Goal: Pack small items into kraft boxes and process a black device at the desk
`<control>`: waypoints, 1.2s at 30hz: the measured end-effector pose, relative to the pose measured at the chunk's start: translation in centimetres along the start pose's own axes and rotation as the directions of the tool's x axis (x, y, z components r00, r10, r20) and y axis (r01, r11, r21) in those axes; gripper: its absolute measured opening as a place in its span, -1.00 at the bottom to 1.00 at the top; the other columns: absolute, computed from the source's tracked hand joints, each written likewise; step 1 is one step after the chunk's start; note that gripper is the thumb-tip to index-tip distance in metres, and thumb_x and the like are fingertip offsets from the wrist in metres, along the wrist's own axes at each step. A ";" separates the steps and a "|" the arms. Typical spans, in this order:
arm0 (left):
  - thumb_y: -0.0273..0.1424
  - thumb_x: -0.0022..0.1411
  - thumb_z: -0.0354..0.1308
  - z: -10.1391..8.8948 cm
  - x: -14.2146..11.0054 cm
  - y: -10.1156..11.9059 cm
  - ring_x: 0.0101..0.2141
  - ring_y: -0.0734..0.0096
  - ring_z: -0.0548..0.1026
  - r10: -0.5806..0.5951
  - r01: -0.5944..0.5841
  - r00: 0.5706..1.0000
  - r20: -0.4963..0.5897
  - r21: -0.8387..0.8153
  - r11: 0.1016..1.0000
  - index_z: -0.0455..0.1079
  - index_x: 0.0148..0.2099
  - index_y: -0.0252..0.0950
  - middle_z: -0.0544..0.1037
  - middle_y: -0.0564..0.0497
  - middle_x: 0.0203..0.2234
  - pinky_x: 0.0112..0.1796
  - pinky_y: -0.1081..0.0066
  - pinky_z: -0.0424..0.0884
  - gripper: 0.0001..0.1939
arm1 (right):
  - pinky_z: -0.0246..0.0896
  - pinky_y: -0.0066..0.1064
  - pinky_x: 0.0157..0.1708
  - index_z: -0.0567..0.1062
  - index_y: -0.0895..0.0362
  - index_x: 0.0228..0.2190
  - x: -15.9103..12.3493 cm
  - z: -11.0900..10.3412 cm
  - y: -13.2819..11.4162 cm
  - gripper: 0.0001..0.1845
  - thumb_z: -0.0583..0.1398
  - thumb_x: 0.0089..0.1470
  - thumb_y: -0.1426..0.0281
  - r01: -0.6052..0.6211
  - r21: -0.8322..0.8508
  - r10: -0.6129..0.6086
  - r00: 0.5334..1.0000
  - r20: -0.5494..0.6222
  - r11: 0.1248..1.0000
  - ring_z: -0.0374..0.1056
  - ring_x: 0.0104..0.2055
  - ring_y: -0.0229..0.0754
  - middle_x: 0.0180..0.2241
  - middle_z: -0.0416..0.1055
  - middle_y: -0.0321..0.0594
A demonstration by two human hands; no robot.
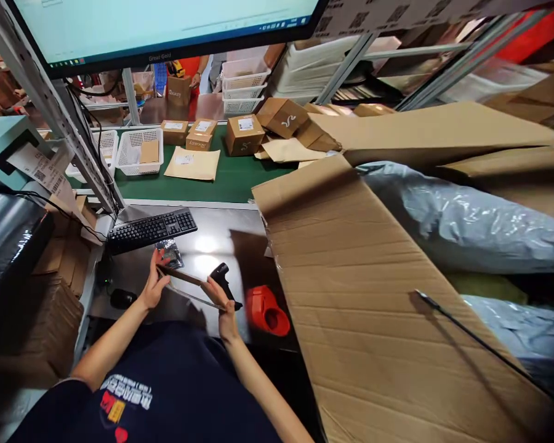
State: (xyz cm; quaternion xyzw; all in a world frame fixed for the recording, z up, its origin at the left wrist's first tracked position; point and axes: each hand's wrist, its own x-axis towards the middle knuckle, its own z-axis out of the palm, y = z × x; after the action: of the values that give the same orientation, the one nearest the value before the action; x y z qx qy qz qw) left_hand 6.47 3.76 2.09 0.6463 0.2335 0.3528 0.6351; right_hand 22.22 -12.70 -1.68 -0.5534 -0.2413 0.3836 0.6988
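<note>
Above the metal bench (212, 237), we held a flat cardboard piece (184, 276), fingers of our left hand (154, 287) and right hand (226, 312) gripping opposite ends, seemingly for steadiness. The barcode scanner (221, 275) lay just beside, presumably for easy reach.

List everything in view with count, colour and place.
Table: one, silver, centre
Monitor: one, black, top
Printer: one, teal, left
Keyboard: one, black, on table
Mouse: one, black, table's left
Packet: one, dark, near keyboard
Piece: one, brown, held
Scanner: one, black, right of piece
Holder: one, orange-red, table's right
Belt: one, green, beyond table
Baskets: at least five, white, belt and beyond
Cartons: at least four, brown, belt
Envelope: one, tan, belt
Panel: one, brown, right
Rod: one, black, over panel
Bags: at least two, grey, right
Stack: one, brown cardboard, left
Co-worker: one, orange clothes, beyond belt
Shirt: one, navy, bottom
Left hand: one, bare, holding piece
Right hand: one, bare, holding piece
</note>
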 end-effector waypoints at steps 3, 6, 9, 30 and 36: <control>-0.15 0.21 0.19 0.4 -1.3 -1.4 0.37 -0.11 0.17 -0.095 0.113 0.971 0.218 -0.071 0.991 -0.06 0.51 -0.09 0.08 -0.12 0.47 0.37 -0.10 0.00 -0.10 | -0.01 -0.02 0.43 0.37 0.06 0.27 0.3 0.2 2.0 -0.02 -0.02 0.11 -0.35 -0.078 0.053 0.086 0.984 -0.153 0.996 0.08 0.44 0.07 0.38 0.21 -0.11; -0.20 0.10 0.15 0.4 -2.1 -3.1 0.43 -0.16 0.03 -0.267 0.308 0.940 0.213 -0.189 0.932 0.09 0.47 -0.12 0.12 -0.02 0.46 0.39 -0.07 -0.04 -0.12 | 0.14 0.00 0.36 0.34 0.01 0.27 -0.3 -1.1 4.0 -0.08 0.11 0.08 -0.30 -0.180 0.031 0.182 0.981 -0.065 0.983 0.14 0.41 0.08 0.37 0.22 -0.08; -0.20 0.03 0.20 -0.8 -2.3 -4.3 0.39 -0.23 0.12 -0.435 0.509 0.854 0.285 -0.294 0.809 0.20 0.43 -0.15 0.11 0.01 0.47 0.37 -0.09 0.04 -0.11 | 0.25 0.03 0.26 0.35 -0.01 0.23 -1.6 -3.6 5.4 0.00 0.28 -0.10 -0.29 -0.217 -0.057 0.223 0.967 0.123 0.974 0.28 0.31 0.15 0.28 0.33 0.02; -0.33 0.37 0.10 -5.0 -3.8 -1.9 0.44 0.05 0.04 -0.341 -0.123 0.713 0.612 0.589 0.799 0.15 0.45 -0.02 -0.06 0.02 0.51 0.38 0.07 0.12 -0.36 | 0.08 0.19 0.35 0.39 -0.05 0.26 -2.9 -8.6 2.1 -0.31 0.26 0.08 0.35 0.301 -0.570 0.018 0.874 0.486 0.764 0.12 0.41 0.17 0.41 0.12 0.01; -0.06 0.20 0.33 -2.8 -4.3 -3.4 0.34 -0.09 0.28 -0.293 0.110 0.883 0.366 0.446 0.888 0.50 0.22 -0.17 0.32 -0.23 0.35 0.31 -0.07 0.22 -0.41 | 0.23 0.08 0.25 0.61 0.02 -0.10 -2.0 -5.8 3.1 -0.60 0.35 0.07 0.10 0.165 -0.474 -0.063 0.973 0.223 0.865 0.34 0.23 0.08 0.15 0.38 0.00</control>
State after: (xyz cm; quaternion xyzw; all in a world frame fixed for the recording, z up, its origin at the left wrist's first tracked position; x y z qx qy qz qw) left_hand 2.16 2.66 -2.11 0.7977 0.2267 0.0771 0.5534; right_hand 24.63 -17.41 -6.04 -0.6555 -0.4320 0.3214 0.5295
